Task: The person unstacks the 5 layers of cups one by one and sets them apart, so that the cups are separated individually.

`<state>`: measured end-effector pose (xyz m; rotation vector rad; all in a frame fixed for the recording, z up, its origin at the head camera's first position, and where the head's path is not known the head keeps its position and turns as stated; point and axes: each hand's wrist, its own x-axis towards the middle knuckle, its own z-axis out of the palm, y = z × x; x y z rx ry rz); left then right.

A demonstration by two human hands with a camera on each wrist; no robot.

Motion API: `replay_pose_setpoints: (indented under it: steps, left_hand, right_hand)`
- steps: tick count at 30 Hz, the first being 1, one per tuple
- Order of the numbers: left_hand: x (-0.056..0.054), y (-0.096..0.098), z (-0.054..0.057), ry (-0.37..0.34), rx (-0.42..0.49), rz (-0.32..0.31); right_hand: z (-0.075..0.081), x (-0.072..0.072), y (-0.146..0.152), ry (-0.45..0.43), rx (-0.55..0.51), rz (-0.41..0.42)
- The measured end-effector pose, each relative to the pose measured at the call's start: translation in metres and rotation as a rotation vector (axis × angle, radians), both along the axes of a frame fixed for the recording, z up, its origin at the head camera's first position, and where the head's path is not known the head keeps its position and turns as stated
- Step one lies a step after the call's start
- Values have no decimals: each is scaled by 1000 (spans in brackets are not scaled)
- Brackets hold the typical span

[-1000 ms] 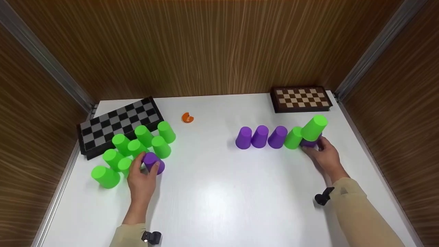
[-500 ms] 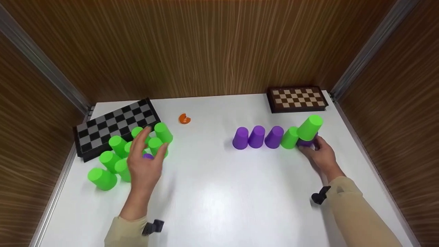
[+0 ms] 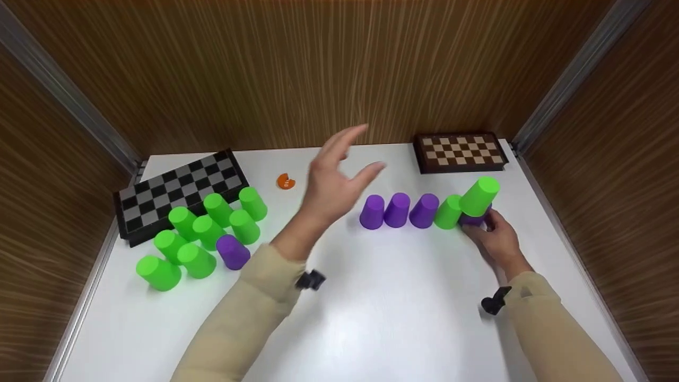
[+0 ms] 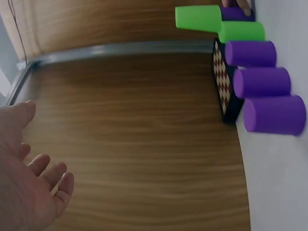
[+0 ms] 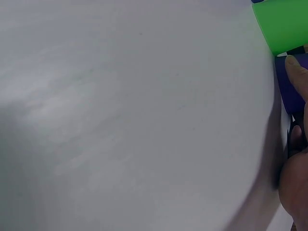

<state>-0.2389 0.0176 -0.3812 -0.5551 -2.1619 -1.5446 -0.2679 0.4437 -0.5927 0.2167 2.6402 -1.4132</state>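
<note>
My left hand (image 3: 331, 188) is raised over the middle of the table with thumb and fingers spread, holding nothing. To its right stands a row of upside-down cups: three purple cups (image 3: 399, 210), then a green cup (image 3: 449, 212), then a purple cup (image 5: 291, 86) at the right end. My right hand (image 3: 498, 239) grips that end cup low down, thumb on its near side. On top of the end cup, another green cup (image 3: 479, 197) sits upside down, partly hiding it in the head view. At left, a purple cup (image 3: 233, 252) stands at the front of several green cups (image 3: 208, 232).
A black and grey checkered board (image 3: 179, 193) lies at the back left, close behind the green cups. A brown chessboard box (image 3: 460, 153) lies at the back right. Between them is an orange notched disc (image 3: 285, 181). Wood-grain walls (image 3: 339, 69) enclose the white table.
My left hand has let go of the purple cup by the green group, risen, and swung right towards the row. The right hand keeps its grip on the end cup.
</note>
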Motion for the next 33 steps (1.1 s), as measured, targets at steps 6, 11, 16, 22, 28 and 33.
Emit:
replay_pose_setpoints:
  steps: [6,11,16,22,28,33]
  left_hand:
    - [-30,56,9,-102,-80,-131]
    - [-49,99,-5,-115,-179,-188]
    - [-62,136,-28,-191,-289,-224]
    - [-67,177,-54,-297,-386,-239]
    - [-72,201,-72,-340,-462,-235]
    - [-74,219,-80,-383,-518,-226]
  right_hand:
    - [-5,-3,-7,-11,-6,10]
    - [-7,-10,-16,-16,-11,17]
    - [-7,-13,-18,1,2,37]
    - [-3,-8,-12,1,11,19]
    - [-2,-4,-8,6,44,29]
    - [0,-2,-3,8,72,19]
